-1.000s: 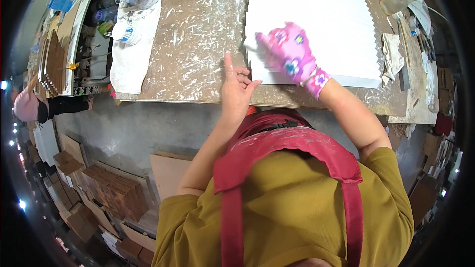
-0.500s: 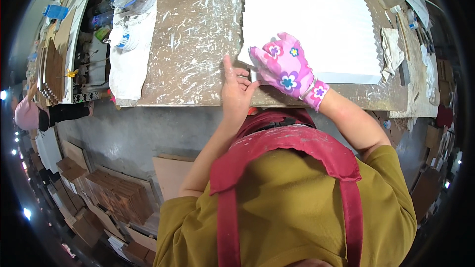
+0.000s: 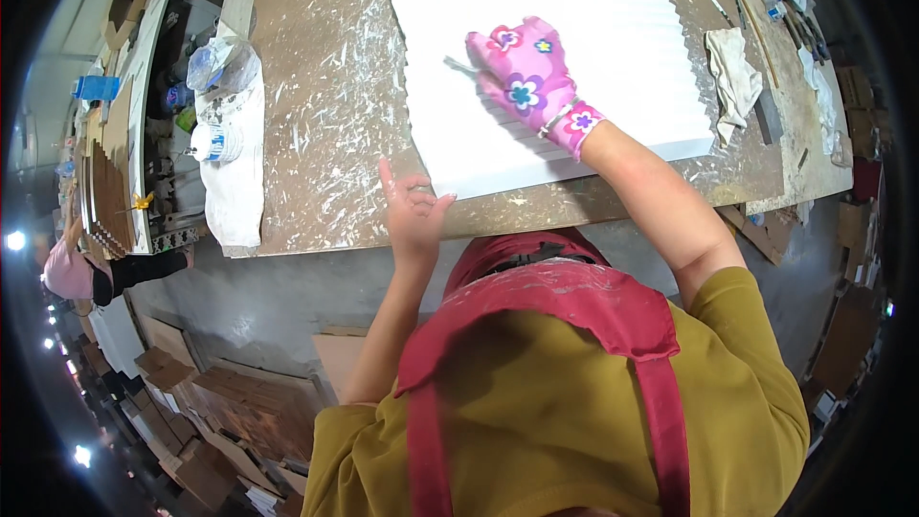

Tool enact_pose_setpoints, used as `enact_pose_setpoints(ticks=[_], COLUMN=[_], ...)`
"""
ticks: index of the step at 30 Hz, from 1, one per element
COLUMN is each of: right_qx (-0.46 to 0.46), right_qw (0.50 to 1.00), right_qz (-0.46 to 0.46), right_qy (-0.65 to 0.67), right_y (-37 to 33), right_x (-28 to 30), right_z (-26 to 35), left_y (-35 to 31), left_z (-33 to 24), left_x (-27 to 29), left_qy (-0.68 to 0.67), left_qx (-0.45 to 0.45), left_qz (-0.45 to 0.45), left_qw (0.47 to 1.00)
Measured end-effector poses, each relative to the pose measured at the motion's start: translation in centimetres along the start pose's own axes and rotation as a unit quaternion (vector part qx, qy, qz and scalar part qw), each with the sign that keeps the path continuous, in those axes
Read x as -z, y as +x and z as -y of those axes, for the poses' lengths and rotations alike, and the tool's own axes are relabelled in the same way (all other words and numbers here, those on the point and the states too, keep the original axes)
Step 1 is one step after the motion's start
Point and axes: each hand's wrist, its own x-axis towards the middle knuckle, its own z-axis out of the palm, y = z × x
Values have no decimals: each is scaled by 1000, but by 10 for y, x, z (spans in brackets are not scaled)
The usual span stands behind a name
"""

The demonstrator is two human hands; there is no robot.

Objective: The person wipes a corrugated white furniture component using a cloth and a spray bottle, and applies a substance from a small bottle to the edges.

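A large white ribbed panel lies on a brown workbench smeared with white. My right hand, in a pink flowered glove, rests on the panel and is closed around a thin grey tool whose tip pokes out to the left. My left hand is bare; its fingertips press on the panel's near left corner at the bench's front edge, fingers spread.
A white cloth with a plastic bag and small containers lies at the bench's left end. A crumpled rag and hand tools lie on the right. Cardboard pieces are stacked on the floor. Another person is at far left.
My right hand has slid from the panel's near edge further up onto the panel. My left hand stays at the near left corner. The view has tilted closer to the bench.
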Motion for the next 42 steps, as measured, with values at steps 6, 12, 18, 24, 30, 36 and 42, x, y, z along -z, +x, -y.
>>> enact_pose_setpoints(ticks=[6, 12, 18, 24, 30, 36, 42], right_qx=[118, 88, -257, -326, -205, -333, -225], right_qw=[978, 991, 962, 923, 857, 815, 789], right_qz=[-17, 59, 49, 126, 64, -363, -410], right_qy=[-169, -86, 78, -163, -469, 305, 399], right_y=[27, 42, -8, -72, -163, -215, -217], right_x=[-9, 7, 81, 149, 128, 184, 162], right_z=[41, 47, -47, -73, -118, -144, -114], left_y=[-3, -3, -7, -4, 4, 82, 128], left_z=[-1, -4, -6, -9, -22, -111, -145], left_x=[3, -4, -3, -8, 9, -73, -209], left_qy=[62, 67, 28, 43, 59, 348, 397], left_qx=[18, 23, 24, 13, 11, -386, -486], left_qz=[-38, -33, -30, -16, 4, 133, 359], left_qw=[997, 997, 999, 999, 998, 844, 690])
